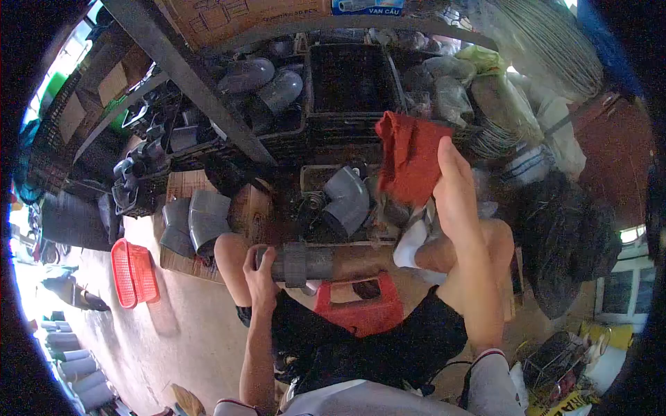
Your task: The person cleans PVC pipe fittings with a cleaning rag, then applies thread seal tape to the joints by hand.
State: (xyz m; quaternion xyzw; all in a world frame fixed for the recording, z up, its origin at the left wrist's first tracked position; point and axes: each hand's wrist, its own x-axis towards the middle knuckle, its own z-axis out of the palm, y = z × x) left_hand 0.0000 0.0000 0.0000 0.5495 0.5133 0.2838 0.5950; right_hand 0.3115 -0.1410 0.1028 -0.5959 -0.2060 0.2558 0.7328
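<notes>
My left hand (pixel 261 279) is closed around the left end of a dark grey pipe fitting (pixel 297 265), which lies level between my knees and has a wider collar near its middle. Raised on the right, my right hand (pixel 452 182) grips a red cloth (pixel 413 156) that hangs to the left of the fingers. The cloth is apart from the pipe fitting. Just beyond the fitting, a grey elbow fitting (pixel 348 200) rests among darker parts. A red plastic stool (pixel 361 320) shows between my legs.
Two grey elbow pieces (pixel 209 216) sit on a cardboard box by my left knee. A red basket (pixel 134 274) stands on the floor at left. Black crates (pixel 354 118) and a slanting metal post (pixel 201 90) are ahead. Black bags (pixel 565 236) fill the right side.
</notes>
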